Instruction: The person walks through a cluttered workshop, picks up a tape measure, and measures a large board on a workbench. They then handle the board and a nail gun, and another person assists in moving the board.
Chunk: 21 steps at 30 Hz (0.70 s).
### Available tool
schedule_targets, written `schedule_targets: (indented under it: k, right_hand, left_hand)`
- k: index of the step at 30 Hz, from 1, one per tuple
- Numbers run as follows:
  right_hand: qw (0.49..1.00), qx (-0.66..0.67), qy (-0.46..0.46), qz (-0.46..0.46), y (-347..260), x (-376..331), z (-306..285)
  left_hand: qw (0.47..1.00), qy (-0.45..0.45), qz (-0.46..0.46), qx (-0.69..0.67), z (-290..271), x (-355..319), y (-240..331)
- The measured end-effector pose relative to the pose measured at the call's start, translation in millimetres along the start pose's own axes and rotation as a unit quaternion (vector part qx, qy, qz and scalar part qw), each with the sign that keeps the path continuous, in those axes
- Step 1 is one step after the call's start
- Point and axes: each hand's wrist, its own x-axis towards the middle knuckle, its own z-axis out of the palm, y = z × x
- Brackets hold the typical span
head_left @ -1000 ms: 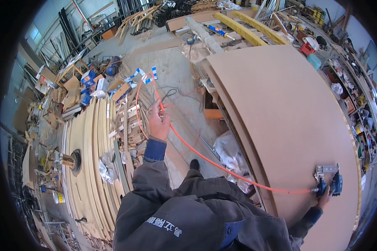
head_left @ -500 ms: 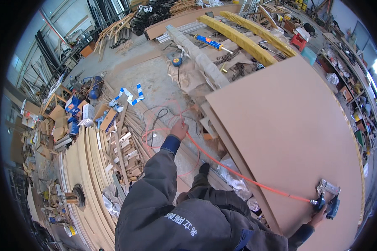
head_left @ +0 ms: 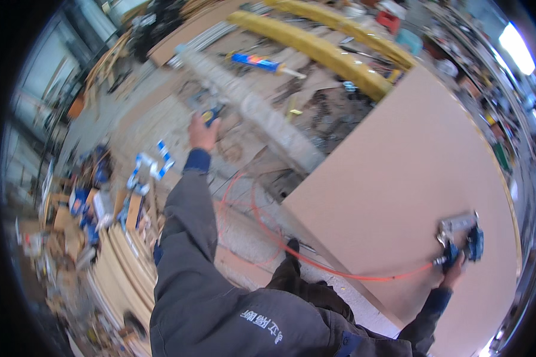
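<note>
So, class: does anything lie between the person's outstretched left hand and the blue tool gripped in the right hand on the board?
Yes: the left hand and the blue tool are separated by open floor, loops of orange hose and bare board.

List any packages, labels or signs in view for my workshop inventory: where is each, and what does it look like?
Cartridge tube: lying on the floor at the top, a long cylinder, blue with a red band and a pale nozzle.
Boxes: heaped at the left beside the stacked boards, small, blue and white; too blurred for detail.
Jacket print: on the person's back, small white marks on dark grey cloth.
</note>
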Motion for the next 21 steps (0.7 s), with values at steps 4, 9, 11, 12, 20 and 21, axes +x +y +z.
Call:
schedule_targets:
  k: [4,9,11,12,20,21]
  right_hand:
    - [0.974,-0.212,0.025,-0.082,-30,-4,10]
    - [0.993,-0.109,0.042,0.035,-76,-35,14]
    - [0.996,0.002,0.018,0.092,-83,-43,18]
    - [0.994,0.036,0.012,0.104,-69,-44,10]
    - [0.964,0.230,-0.069,0.114,-53,-121,-45]
    - [0.957,0.248,-0.094,0.121,-50,-138,-57]
  left_hand:
    - [0.996,-0.073,0.046,0.015,32,32,-36]
    - [0.983,-0.078,-0.011,0.167,15,24,7]
    - [0.974,-0.098,0.002,0.205,18,20,3]
    - [0.983,-0.084,-0.013,0.166,24,14,2]
    - [0.636,-0.233,-0.200,-0.708,-112,-184,145]
    - [0.580,-0.273,-0.193,-0.743,-133,-229,186]
